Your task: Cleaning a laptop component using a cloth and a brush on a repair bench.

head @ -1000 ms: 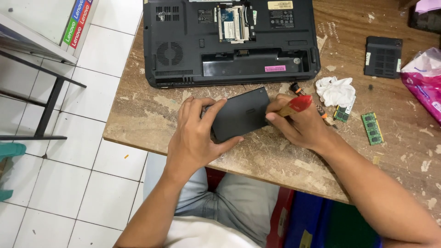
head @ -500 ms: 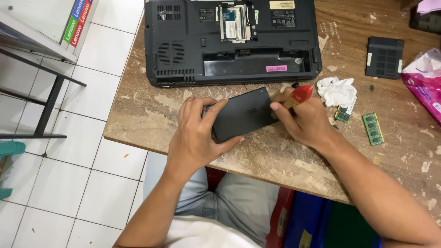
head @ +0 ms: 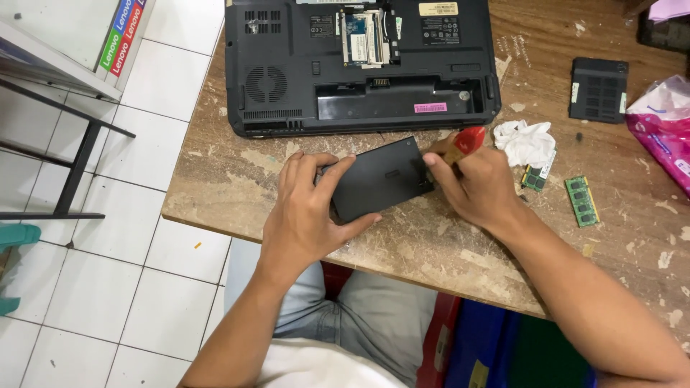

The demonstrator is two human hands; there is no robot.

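Observation:
A flat black rectangular cover panel (head: 381, 177) lies on the worn wooden table (head: 237, 179), just in front of an upturned black laptop (head: 287, 79) whose underside compartments are exposed. My left hand (head: 305, 212) grips the panel's left end, fingers over the top edge and thumb under the near edge. My right hand (head: 474, 187) presses against the panel's right end while holding a red-handled screwdriver (head: 467, 140), whose tip is hidden behind my fingers.
A crumpled white tissue (head: 528, 141), two green memory modules (head: 582, 201) and a small black cover (head: 598, 90) lie to the right. A pink plastic bag (head: 665, 126) is at the far right. A metal-legged stand (head: 65, 108) sits on the tiled floor left.
Both hands and the panel stay nearly in place; the red screwdriver handle has shifted slightly up towards the laptop, and my right hand moved a little along the panel's right end.

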